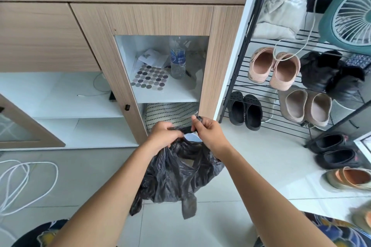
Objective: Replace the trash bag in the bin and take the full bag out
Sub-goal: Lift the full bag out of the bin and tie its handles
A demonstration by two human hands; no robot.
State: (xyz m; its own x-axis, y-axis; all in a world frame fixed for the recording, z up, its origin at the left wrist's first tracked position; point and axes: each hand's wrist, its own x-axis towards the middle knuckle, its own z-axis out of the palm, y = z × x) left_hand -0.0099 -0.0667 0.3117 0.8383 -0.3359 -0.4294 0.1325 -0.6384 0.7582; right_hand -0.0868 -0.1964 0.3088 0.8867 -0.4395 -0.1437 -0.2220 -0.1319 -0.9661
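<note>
Gripping black trash bag (176, 174), left hand (162, 136), right hand (208, 134)

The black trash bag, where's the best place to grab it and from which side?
Grip the black trash bag at its gathered top, coming from above, where the left hand and right hand already pinch it. There the thin plastic bunches into a firm neck; below, it hangs loose and crumpled, so a side grab would probably slip or tear.
</note>
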